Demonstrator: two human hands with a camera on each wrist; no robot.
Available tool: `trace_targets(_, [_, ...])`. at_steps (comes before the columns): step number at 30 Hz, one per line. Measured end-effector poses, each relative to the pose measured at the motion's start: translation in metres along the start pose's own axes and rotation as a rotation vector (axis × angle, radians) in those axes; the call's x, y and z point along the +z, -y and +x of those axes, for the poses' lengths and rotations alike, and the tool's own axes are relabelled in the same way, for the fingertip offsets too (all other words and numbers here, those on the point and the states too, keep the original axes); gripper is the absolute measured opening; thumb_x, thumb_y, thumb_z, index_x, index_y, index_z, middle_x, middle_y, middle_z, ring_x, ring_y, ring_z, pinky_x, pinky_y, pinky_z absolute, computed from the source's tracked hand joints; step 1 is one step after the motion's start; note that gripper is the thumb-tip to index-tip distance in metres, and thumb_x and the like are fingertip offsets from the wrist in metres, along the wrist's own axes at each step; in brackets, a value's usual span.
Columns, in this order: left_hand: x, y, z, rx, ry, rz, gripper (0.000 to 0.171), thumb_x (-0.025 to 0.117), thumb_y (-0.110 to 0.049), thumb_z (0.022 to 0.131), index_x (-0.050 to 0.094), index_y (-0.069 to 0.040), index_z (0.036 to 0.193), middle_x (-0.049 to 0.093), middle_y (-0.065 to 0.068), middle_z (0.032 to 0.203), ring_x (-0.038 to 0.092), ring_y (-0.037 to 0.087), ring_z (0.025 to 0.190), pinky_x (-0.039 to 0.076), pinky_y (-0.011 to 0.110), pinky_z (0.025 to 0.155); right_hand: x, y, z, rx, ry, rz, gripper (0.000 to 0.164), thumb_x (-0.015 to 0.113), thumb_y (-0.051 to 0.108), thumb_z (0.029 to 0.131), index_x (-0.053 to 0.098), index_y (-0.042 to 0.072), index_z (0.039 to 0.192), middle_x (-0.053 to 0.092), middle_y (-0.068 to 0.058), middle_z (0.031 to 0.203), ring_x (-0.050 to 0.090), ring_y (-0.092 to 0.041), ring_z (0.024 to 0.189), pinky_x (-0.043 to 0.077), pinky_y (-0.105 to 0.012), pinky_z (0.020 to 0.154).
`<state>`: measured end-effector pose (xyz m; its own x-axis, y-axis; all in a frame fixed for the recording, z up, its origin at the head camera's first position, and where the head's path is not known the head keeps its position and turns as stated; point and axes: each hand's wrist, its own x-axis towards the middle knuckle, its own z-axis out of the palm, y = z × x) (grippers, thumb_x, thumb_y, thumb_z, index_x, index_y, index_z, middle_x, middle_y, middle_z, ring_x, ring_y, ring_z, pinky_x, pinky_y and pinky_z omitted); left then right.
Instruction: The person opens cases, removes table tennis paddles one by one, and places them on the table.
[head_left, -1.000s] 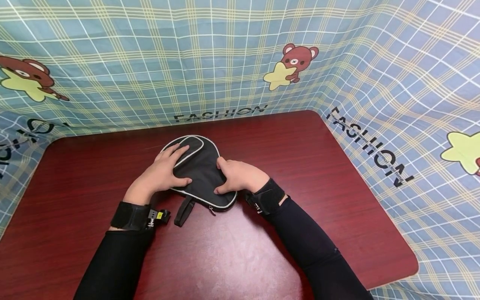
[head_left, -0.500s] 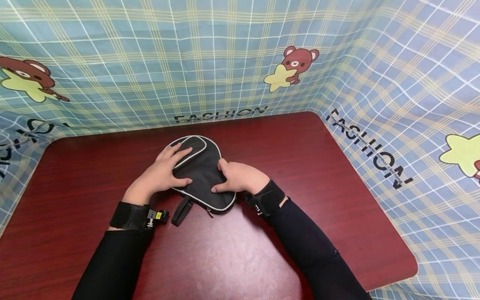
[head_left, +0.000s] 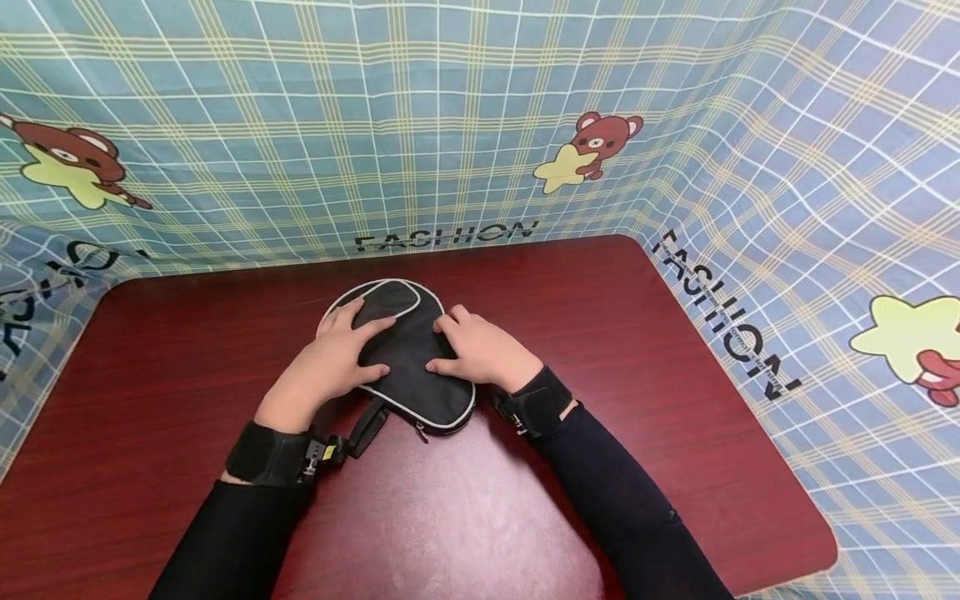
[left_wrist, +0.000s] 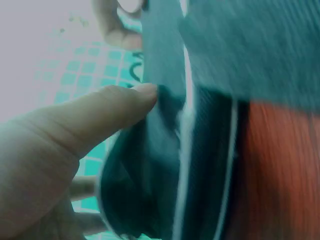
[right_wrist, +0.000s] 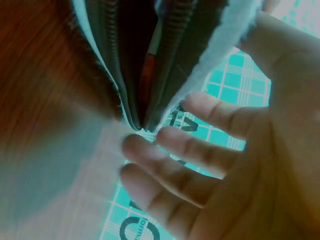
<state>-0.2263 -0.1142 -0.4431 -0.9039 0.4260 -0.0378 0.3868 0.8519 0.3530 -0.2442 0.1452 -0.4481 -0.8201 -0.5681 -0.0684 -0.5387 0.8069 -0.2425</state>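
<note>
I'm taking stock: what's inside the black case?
Through the open zipper of the black case, the right wrist view shows a narrow reddish strip, unidentifiable; the case hides the rest.

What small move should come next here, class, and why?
Probably the right hand should ease into the open zip: the right wrist view shows its teeth parted close by, with a reddish strip, too unclear to name, between them. The left hand lies across the black case, so it could steady it.
</note>
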Motion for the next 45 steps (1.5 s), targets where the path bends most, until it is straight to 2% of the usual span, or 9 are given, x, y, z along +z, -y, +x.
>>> trace_targets(4, [0.002,-0.009,-0.001,-0.016,0.026,0.025,0.07,0.074,-0.035,0.094,0.046,-0.019,0.157,0.012,0.03,0.168,0.012,0.059,0.152,0.033,0.075,0.111,0.002,-0.001,0.003,-0.065,-0.017,-0.014,0.066,0.068,0.05,0.097,0.05,0.016,0.151,0.05,-0.008,0.149,0.054,-0.028,0.134,0.045,-0.041,0.113])
trace_targets(8, [0.005,-0.013,-0.001,-0.035,0.032,0.043,0.069,0.074,-0.038,0.094,0.049,-0.018,0.155,0.01,0.031,0.168,0.01,0.062,0.151,0.035,0.077,0.107,0.006,-0.003,0.006,-0.09,0.021,-0.008,0.065,0.065,0.047,0.1,0.046,0.019,0.156,0.046,-0.007,0.157,0.046,-0.024,0.146,0.04,-0.04,0.119])
trace_targets(17, [0.008,-0.013,0.0,-0.046,0.044,0.065,0.063,0.076,-0.042,0.093,0.059,-0.015,0.147,0.005,0.031,0.169,0.007,0.064,0.15,0.037,0.077,0.106,0.004,-0.002,0.005,-0.103,0.054,0.0,0.058,0.062,0.045,0.102,0.052,0.019,0.153,0.041,-0.012,0.162,0.04,-0.027,0.151,0.036,-0.041,0.122])
trace_targets(26, [0.013,-0.008,0.003,-0.021,0.041,0.064,0.061,0.076,-0.038,0.093,0.059,-0.016,0.147,0.003,0.029,0.17,0.004,0.061,0.152,0.037,0.076,0.107,0.004,0.001,0.003,-0.141,-0.01,-0.054,0.055,0.067,0.045,0.098,0.061,0.017,0.144,0.054,-0.009,0.149,0.051,-0.026,0.138,0.043,-0.039,0.116])
trace_targets(34, [0.013,-0.009,0.004,0.004,0.018,0.043,0.059,0.078,-0.033,0.092,0.06,-0.014,0.146,0.005,0.028,0.17,0.001,0.061,0.153,0.032,0.076,0.111,0.004,0.003,0.003,-0.134,-0.038,-0.091,0.054,0.068,0.047,0.096,0.065,0.018,0.141,0.058,-0.007,0.142,0.054,-0.027,0.131,0.046,-0.038,0.111])
trace_targets(41, [0.016,-0.008,0.005,0.032,0.011,0.011,0.057,0.078,-0.028,0.093,0.06,-0.014,0.146,0.003,0.024,0.171,-0.002,0.057,0.154,0.029,0.074,0.115,0.002,0.006,0.001,-0.152,-0.071,-0.109,0.053,0.072,0.05,0.093,0.07,0.018,0.135,0.063,-0.004,0.125,0.058,-0.026,0.109,0.048,-0.036,0.101])
trace_targets(45, [0.019,-0.006,0.007,0.045,-0.001,0.008,0.056,0.077,-0.025,0.093,0.061,-0.015,0.146,0.004,0.023,0.172,-0.002,0.056,0.155,0.029,0.073,0.115,0.001,0.007,0.0,-0.159,-0.076,-0.12,0.053,0.072,0.051,0.092,0.072,0.018,0.133,0.064,-0.004,0.12,0.056,-0.025,0.101,0.046,-0.035,0.096])
